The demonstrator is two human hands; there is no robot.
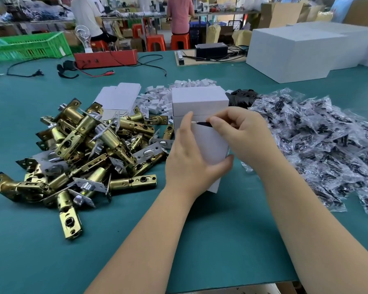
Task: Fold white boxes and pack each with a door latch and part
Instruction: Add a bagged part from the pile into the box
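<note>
My left hand (191, 160) grips an upright white box (208, 145) from its left side, thumb under its lower right corner. My right hand (240, 134) pinches a dark part (203, 123) at the box's open top edge; the part is partly hidden by my fingers. A heap of brass door latches (89, 149) lies to the left on the green table (221, 240). Clear bags with black parts (319, 141) are piled on the right. Flat white box blanks (117, 98) and small white folded pieces (157, 98) lie behind.
Closed white boxes (200, 100) stand stacked just behind my hands. Large white cartons (302, 52) sit at the back right, a red device (106, 58) with cables and a green crate (28, 47) at the back left. People sit at benches beyond.
</note>
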